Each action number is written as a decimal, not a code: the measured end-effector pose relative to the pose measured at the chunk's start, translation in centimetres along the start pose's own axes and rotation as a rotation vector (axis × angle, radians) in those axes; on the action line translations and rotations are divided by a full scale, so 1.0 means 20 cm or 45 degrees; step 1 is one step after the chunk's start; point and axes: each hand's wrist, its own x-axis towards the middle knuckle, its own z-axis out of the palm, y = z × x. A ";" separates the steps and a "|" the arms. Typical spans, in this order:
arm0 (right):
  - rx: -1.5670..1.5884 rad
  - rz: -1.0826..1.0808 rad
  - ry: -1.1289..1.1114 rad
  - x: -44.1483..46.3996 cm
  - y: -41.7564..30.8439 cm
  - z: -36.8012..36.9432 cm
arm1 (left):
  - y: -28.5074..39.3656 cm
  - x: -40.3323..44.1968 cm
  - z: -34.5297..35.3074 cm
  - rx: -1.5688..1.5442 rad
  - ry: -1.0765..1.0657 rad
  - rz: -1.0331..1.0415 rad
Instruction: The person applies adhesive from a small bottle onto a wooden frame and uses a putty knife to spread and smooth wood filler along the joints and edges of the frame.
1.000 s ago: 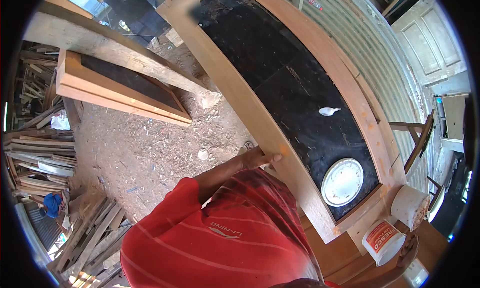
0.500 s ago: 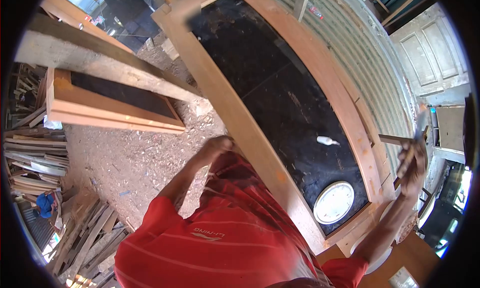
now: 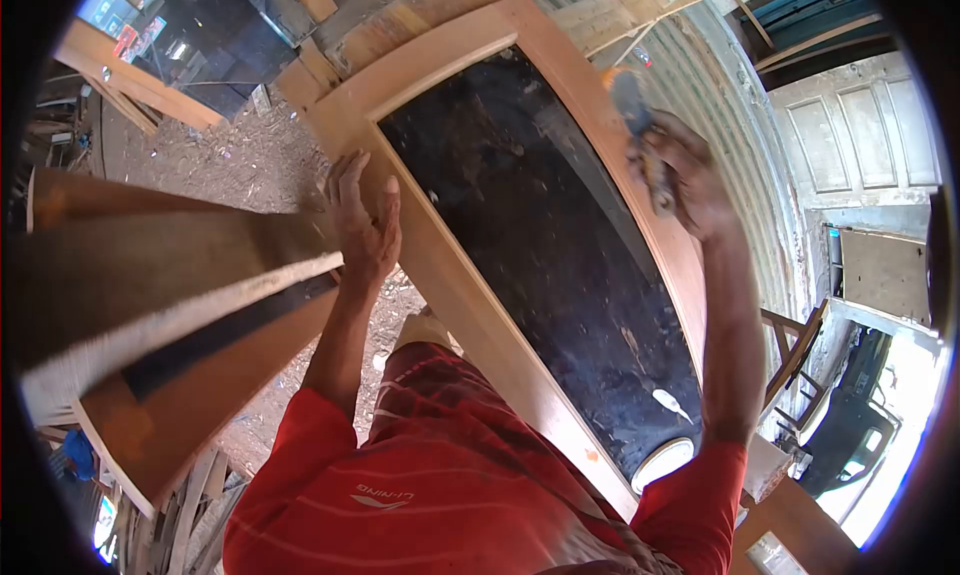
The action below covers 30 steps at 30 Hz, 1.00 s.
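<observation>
A long wooden frame (image 3: 440, 260) with a black inner panel (image 3: 530, 195) lies in front of me. My right hand (image 3: 685, 170) is closed round a putty knife (image 3: 632, 110), its blade pointing away and orange stuff at the tip. The knife is blurred, over the frame's far right side; I cannot tell if it touches. My left hand (image 3: 365, 220) is at the frame's left edge, fingers apart and holding nothing. A small white squeeze bottle (image 3: 671, 404) lies on the black panel. Nearer me is a round white dish (image 3: 664, 461), partly hidden by my right sleeve.
To my left, a wooden beam (image 3: 180, 275) juts in above another wooden frame (image 3: 220, 375). Scrap wood (image 3: 185, 515) is piled at lower left. Corrugated metal sheeting (image 3: 745, 205) runs along the right, with a white panelled door (image 3: 850, 135) beyond it.
My left hand has moved forward from near my waist to the frame's edge and its fingers have spread. My right hand has swung the putty knife inward from the far right, over the frame.
</observation>
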 end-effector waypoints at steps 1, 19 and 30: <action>-0.005 0.010 -0.006 0.14 0.01 0.06 | -0.01 0.04 0.03 0.037 -0.009 -0.012; -1.854 -0.487 0.128 1.08 -0.02 0.57 | -0.05 0.09 0.07 -0.058 -0.046 -0.229; -2.127 -0.368 0.036 1.06 -0.12 0.74 | -0.07 0.08 0.06 -0.063 -0.139 -0.235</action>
